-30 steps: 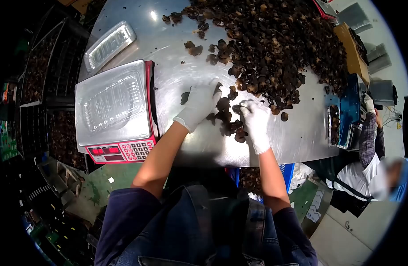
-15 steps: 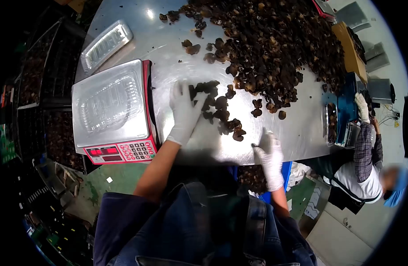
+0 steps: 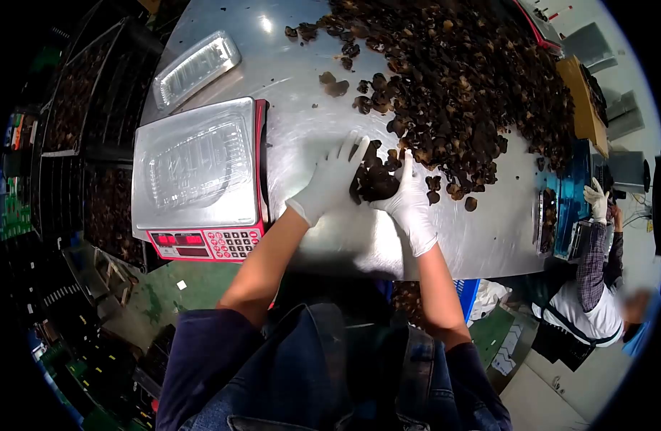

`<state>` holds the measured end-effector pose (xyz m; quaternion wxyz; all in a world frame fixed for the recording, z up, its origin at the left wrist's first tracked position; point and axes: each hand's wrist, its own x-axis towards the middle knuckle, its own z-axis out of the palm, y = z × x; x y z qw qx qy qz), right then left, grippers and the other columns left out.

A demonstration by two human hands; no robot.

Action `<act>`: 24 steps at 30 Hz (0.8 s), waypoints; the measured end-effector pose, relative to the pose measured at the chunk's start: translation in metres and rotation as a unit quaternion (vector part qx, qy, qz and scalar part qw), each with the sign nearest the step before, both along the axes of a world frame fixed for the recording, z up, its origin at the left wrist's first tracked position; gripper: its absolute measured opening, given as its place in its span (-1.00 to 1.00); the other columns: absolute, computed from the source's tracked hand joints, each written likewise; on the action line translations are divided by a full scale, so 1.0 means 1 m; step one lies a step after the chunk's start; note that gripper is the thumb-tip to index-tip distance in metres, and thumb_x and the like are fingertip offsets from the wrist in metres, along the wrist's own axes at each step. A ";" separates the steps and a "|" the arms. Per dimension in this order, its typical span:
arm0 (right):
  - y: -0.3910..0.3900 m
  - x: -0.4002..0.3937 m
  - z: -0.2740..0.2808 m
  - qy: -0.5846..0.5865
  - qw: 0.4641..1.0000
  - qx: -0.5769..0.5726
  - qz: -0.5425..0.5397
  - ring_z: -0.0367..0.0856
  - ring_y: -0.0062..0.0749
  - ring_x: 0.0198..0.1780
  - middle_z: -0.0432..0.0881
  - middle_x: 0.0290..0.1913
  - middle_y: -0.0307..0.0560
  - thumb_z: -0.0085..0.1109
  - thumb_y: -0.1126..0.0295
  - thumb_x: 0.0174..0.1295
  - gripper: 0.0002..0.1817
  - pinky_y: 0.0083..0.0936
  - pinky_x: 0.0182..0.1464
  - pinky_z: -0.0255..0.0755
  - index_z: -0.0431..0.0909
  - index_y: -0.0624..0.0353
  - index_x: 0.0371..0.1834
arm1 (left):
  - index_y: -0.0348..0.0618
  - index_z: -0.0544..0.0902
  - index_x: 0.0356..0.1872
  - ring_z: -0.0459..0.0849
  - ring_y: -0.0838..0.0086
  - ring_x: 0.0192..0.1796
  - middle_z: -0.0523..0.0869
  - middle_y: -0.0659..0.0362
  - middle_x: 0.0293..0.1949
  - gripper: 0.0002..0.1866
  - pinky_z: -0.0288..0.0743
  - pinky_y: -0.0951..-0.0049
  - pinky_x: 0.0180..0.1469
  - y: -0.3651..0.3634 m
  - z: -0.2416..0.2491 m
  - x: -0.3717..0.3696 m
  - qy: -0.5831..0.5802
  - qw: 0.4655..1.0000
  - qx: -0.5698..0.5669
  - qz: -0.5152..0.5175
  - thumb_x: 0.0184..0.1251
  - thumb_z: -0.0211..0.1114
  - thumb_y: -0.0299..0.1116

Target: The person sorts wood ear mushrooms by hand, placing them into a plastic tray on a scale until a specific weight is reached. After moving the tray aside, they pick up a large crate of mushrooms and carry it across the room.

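Note:
Between my two white-gloved hands lies a small cluster of dark wood ear mushrooms (image 3: 377, 178) on the steel table (image 3: 302, 100). My left hand (image 3: 332, 178) is at the cluster's left side, palm down, with its fingers stretched out and apart. On the other side, my right hand (image 3: 412, 207) has its index finger extended forward and its thumb reaching toward the cluster's near edge. Just beyond them spreads the large wood ear pile (image 3: 460, 93). To the left, a clear plastic tray (image 3: 190, 169) rests on a red-trimmed digital scale (image 3: 147, 215).
Another clear tray (image 3: 197, 70) lies behind the scale. Black crates (image 3: 118, 93) with dark contents stand at the left. Below the table's front edge is a blue crate (image 3: 467, 294). At the right, a co-worker (image 3: 582, 305) works beside a cardboard box (image 3: 582, 104).
My right hand has moved from the table's front edge forward and left to the mushrooms. My left hand has shifted right, and the loose mushrooms between them are now bunched together.

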<state>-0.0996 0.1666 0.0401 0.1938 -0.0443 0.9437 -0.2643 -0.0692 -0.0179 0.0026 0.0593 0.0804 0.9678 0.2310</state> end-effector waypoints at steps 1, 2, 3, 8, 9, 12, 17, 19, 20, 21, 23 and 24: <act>-0.002 -0.008 -0.002 0.010 0.999 0.026 0.038 0.57 0.14 0.07 0.46 0.13 0.32 0.67 0.20 -0.38 0.35 -0.20 0.07 0.54 -0.06 0.09 0.54 | -0.04 0.05 0.54 0.26 -0.09 0.39 0.17 -0.11 0.45 0.42 0.22 -0.06 0.37 -0.001 -0.002 -0.009 0.018 1.000 -0.007 0.000 -0.53 0.69 0.00; -0.004 -0.012 -0.003 0.020 0.996 0.053 0.076 0.57 0.16 0.07 0.47 0.12 0.33 0.67 0.19 -0.37 0.34 -0.20 0.08 0.53 -0.04 0.07 0.54 | -0.04 0.08 0.53 0.28 -0.07 0.37 0.20 -0.09 0.43 0.40 0.30 0.02 0.35 -0.002 -0.003 -0.016 0.036 0.999 -0.013 0.000 -0.54 0.70 -0.06; -0.006 -0.013 -0.004 0.021 0.995 0.053 0.081 0.57 0.16 0.07 0.47 0.12 0.33 0.67 0.19 -0.37 0.34 -0.20 0.08 0.53 -0.04 0.07 0.54 | -0.04 0.08 0.53 0.28 -0.07 0.37 0.20 -0.09 0.43 0.40 0.30 0.02 0.35 -0.002 -0.004 -0.019 0.037 0.999 -0.013 0.005 -0.54 0.70 -0.06; -0.021 0.011 -0.011 0.022 0.997 0.028 0.073 0.62 0.23 -0.05 0.51 0.05 0.36 0.55 0.29 -0.20 0.04 -0.12 0.00 0.54 0.17 0.00 0.44 | 0.08 0.43 0.32 0.43 0.05 0.23 0.41 0.02 0.25 -0.04 0.48 0.20 0.22 0.000 -0.009 -0.021 0.040 0.994 0.093 -0.047 -0.33 0.60 -0.23; -0.023 0.012 -0.008 0.015 0.997 0.026 0.064 0.62 0.23 -0.06 0.53 0.04 0.34 0.52 0.32 -0.17 -0.01 -0.12 0.00 0.54 0.19 0.01 0.43 | 0.10 0.50 0.25 0.46 0.08 0.21 0.45 0.02 0.21 -0.18 0.49 0.21 0.21 0.002 -0.020 -0.018 0.045 0.989 0.136 -0.041 -0.23 0.55 -0.27; -0.017 0.016 -0.031 0.084 0.994 -0.070 0.017 0.66 0.08 -0.06 0.65 -0.07 0.18 0.44 0.41 -0.11 -0.22 -0.23 -0.01 0.54 0.37 0.04 0.30 | 0.05 0.62 0.01 0.55 0.20 0.11 0.54 0.08 0.03 -0.51 0.53 0.30 0.10 0.014 -0.013 -0.009 0.078 0.976 0.204 0.027 -0.07 0.44 -0.37; -0.015 0.012 -0.016 0.097 0.984 -0.149 -0.021 0.66 -0.23 -0.08 0.67 -0.08 0.00 0.46 0.47 -0.12 -0.37 -0.42 0.03 0.52 0.48 0.09 0.14 | 0.01 0.66 -0.19 0.66 0.30 -0.13 0.58 0.20 -0.11 -0.69 0.58 0.39 -0.10 0.028 0.004 -0.007 0.155 0.949 0.253 0.109 -0.05 0.42 -0.44; -0.025 0.008 0.004 0.128 0.981 -0.148 -0.007 0.65 -0.25 -0.02 0.66 -0.04 -0.02 0.46 0.51 -0.17 -0.38 -0.44 0.08 0.51 0.52 0.09 0.09 | -0.01 0.66 -0.21 0.67 0.34 -0.25 0.59 0.21 -0.15 -0.71 0.59 0.44 -0.22 0.020 0.022 -0.008 0.287 0.918 0.246 0.121 -0.05 0.40 -0.47; -0.038 0.009 0.021 0.125 0.962 -0.242 0.001 0.65 -0.24 0.00 0.64 -0.03 -0.02 0.46 0.53 -0.20 -0.37 -0.44 0.10 0.51 0.54 0.09 0.07 | -0.03 0.66 -0.21 0.67 0.34 -0.27 0.59 0.19 -0.15 -0.70 0.59 0.44 -0.25 0.011 0.045 -0.003 0.219 0.924 0.282 0.135 -0.05 0.39 -0.48; -0.051 0.008 0.037 0.100 0.954 -0.284 0.016 0.65 -0.21 0.04 0.63 -0.01 -0.03 0.43 0.57 -0.21 -0.37 -0.43 0.13 0.51 0.53 0.10 0.08 | -0.06 0.66 -0.20 0.67 0.35 -0.29 0.59 0.18 -0.15 -0.70 0.59 0.45 -0.27 0.000 0.065 0.003 0.152 0.925 0.314 0.149 -0.05 0.39 -0.48; -0.082 0.011 0.080 0.088 0.960 -0.258 0.069 0.65 -0.20 0.05 0.60 0.02 -0.02 0.37 0.63 -0.21 -0.38 -0.42 0.14 0.51 0.53 0.11 0.08 | -0.09 0.65 -0.17 0.67 0.31 -0.23 0.59 0.15 -0.13 -0.68 0.59 0.40 -0.19 -0.031 0.082 0.014 0.186 0.915 0.317 0.165 -0.05 0.37 -0.51; -0.099 0.013 0.091 0.092 0.977 -0.174 0.085 0.64 -0.19 0.07 0.60 0.00 -0.02 0.30 0.69 -0.21 -0.38 -0.41 0.15 0.51 0.54 0.12 0.06 | -0.10 0.65 -0.16 0.67 0.28 -0.17 0.59 0.13 -0.12 -0.65 0.58 0.38 -0.12 -0.052 0.091 0.023 0.219 0.919 0.278 0.172 -0.08 0.39 -0.52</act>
